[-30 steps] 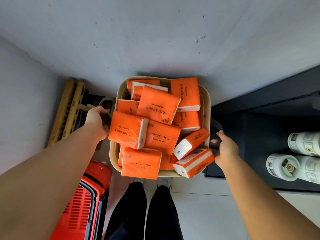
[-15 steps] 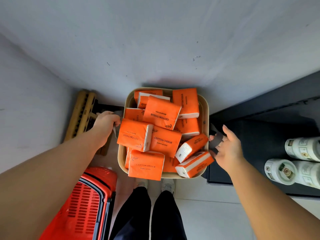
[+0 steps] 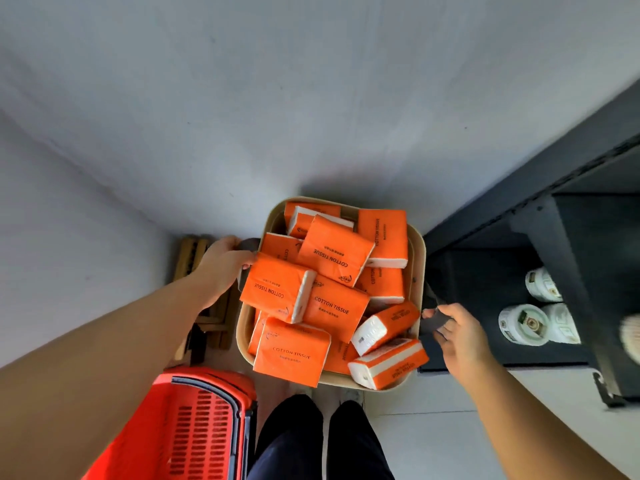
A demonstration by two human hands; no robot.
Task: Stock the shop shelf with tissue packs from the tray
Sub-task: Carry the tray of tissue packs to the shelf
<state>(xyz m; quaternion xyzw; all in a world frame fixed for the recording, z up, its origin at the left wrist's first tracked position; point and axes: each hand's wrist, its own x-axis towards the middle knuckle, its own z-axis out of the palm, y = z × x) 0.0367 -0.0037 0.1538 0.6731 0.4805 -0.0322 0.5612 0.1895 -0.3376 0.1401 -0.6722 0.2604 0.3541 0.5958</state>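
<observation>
Beside the dark shelf (image 3: 485, 292), left hand (image 3: 225, 263) and right hand (image 3: 459, 337) gripped the handles of the tray (image 3: 419, 271), fingers curled; best held level, since the heaped tissue packs (image 3: 332, 306) overhung its rim.

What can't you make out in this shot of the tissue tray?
Head view only.
1. Floor of tray: buried under tissue packs.
2. Handles: mostly covered by left hand and right hand.
3. Labels on rolls in shelf: too small, blurred.
4. Red basket: cut off by bottom edge.
</observation>
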